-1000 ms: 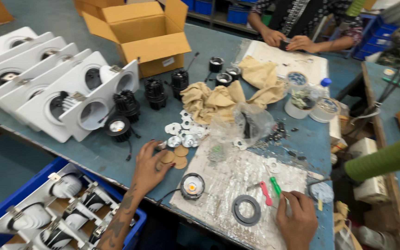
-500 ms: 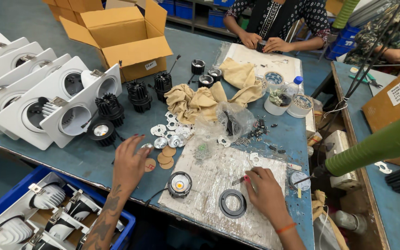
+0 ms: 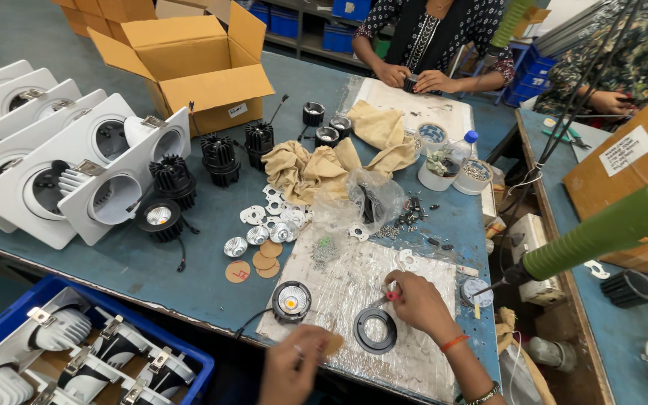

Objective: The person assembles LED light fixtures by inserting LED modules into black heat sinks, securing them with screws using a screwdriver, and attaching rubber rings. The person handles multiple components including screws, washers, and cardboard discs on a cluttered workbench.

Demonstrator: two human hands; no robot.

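Low in the frame, the left hand (image 3: 298, 365) pinches a thin tan disc (image 3: 331, 343); the right hand (image 3: 420, 301) grasps a red-handled tool (image 3: 389, 296) above a flat black ring (image 3: 375, 330).

A blue-grey workbench (image 3: 151, 270) fills the room's centre. Grey floor (image 3: 31, 30) lies beyond. Shelving (image 3: 301, 22) holds blue bins.

The table (image 3: 151, 270) is dull teal. White square light frames (image 3: 46, 161) line its left end beside black finned heat sinks (image 3: 220, 159). A tan cardboard box (image 3: 189, 64) stands behind beige cloths (image 3: 316, 169). The crate (image 3: 9, 315) is blue; the screwdriver (image 3: 392, 295) handle looks red, perhaps.
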